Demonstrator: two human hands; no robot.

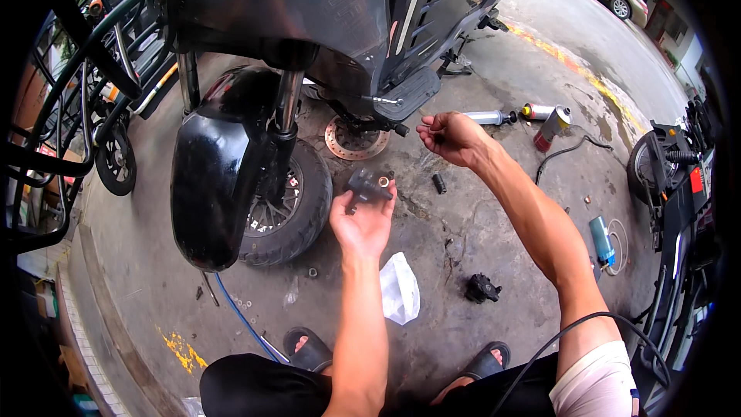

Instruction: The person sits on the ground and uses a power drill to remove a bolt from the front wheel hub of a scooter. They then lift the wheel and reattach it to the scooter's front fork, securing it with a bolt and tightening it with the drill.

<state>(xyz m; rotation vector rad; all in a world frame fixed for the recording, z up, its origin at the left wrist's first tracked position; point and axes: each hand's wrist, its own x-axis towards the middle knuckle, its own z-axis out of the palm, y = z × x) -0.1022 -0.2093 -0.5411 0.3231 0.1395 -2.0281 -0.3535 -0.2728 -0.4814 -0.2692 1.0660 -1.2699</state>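
My left hand is palm up with its fingers around a dark brake caliper, which has a brass-coloured round opening on its right side. To the upper right, my right hand is closed, fingertips pinched together; what they hold, if anything, is too small to make out. Beyond the caliper lies a drilled brake disc. A short black cylinder sits on the ground below my right hand. Left of the caliper stands the front wheel of a black scooter, under its glossy fender.
A white plastic bag and a black mechanical part lie nearer my feet. A footrest, a large syringe and spray cans are farther right. A blue bottle with tubing stands near another motorbike. Metal railings border the left.
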